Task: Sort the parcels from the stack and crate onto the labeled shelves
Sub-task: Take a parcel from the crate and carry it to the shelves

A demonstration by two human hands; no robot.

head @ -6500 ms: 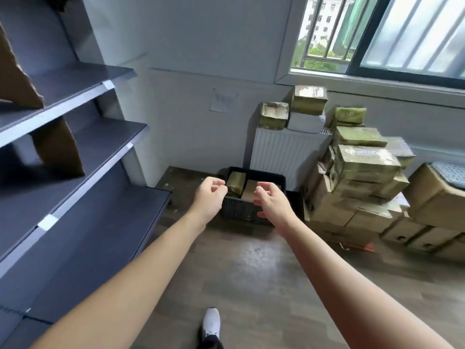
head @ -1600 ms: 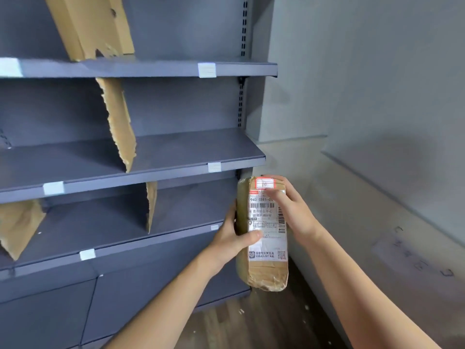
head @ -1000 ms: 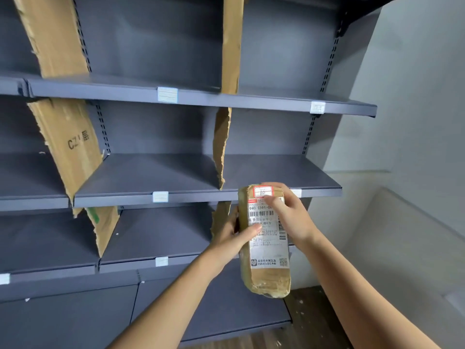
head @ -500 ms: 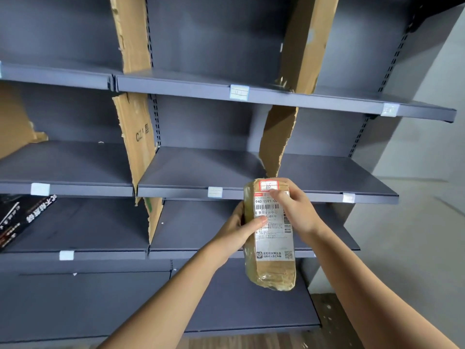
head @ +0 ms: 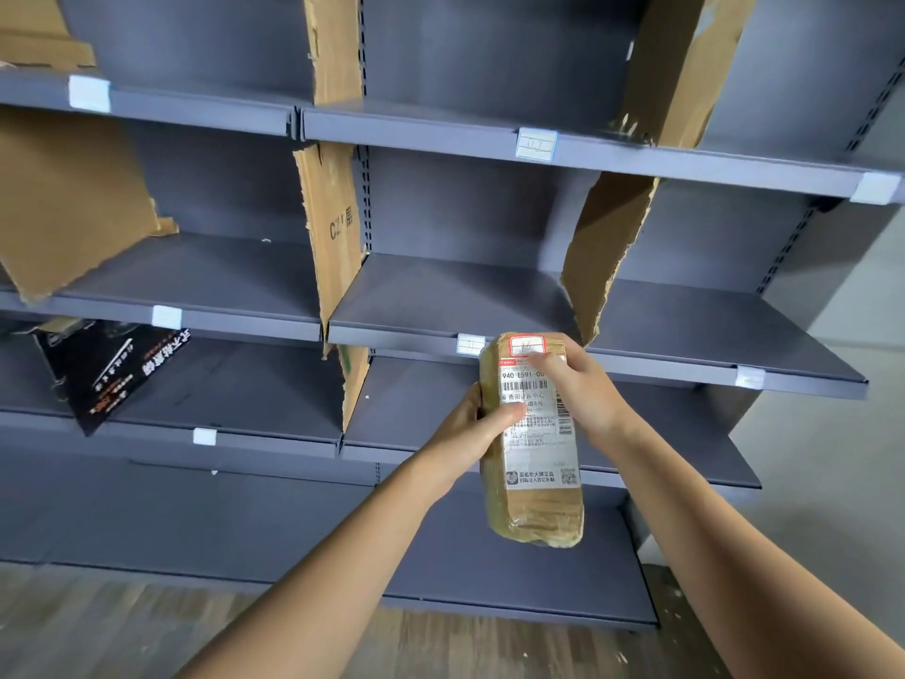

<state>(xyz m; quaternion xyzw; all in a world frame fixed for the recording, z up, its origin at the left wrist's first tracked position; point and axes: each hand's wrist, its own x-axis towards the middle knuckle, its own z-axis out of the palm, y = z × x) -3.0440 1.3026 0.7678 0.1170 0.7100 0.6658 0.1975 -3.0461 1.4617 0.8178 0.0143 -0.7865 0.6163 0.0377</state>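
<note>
Tape-wrapped parcel (head: pixel 534 463) gripped between both hands.

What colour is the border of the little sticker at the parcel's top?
Red; the sticker shows best in the head view.

Grey metal shelves (head: pixel 514 306), cardboard dividers (head: pixel 333 227), black box (head: pixel 110 374)

Right hand (head: pixel 587 394) fingers & left hand (head: pixel 465 423) thumb cover parts of the shipping label (head: pixel 538 453) on the parcel (head: pixel 538 517); small print not readable, esp. lower lines. Shelf tag (head: pixel 470 344) just left of right hand: writing too faint. Black box (head: pixel 112 374) far left of hands: top behind shelf edge (head: pixel 98 307).
</note>
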